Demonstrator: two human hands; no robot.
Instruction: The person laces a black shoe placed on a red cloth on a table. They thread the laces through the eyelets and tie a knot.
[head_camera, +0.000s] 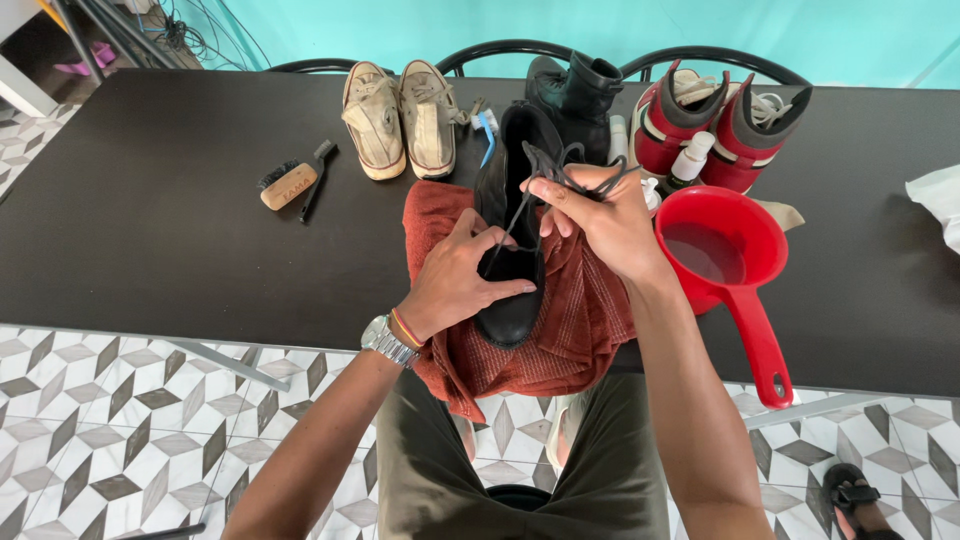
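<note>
A black leather boot (512, 200) lies on a rust-red cloth (580, 320) at the near edge of the black table (150, 240). My left hand (455, 275) rests on the boot's front and pinches a stretch of the black lace (517, 215). My right hand (600, 215) is raised over the boot's opening with a bunch of the same lace gripped in its fingers. A watch and a thin band sit on my left wrist.
A second black boot (580, 95), a beige pair of sneakers (400, 115) and red-and-white high-tops (715, 125) stand at the back. A red ladle-shaped scoop with water (725, 255) sits right of the cloth. A wooden brush (288, 183) lies at left, a small bottle (690, 160) by the high-tops.
</note>
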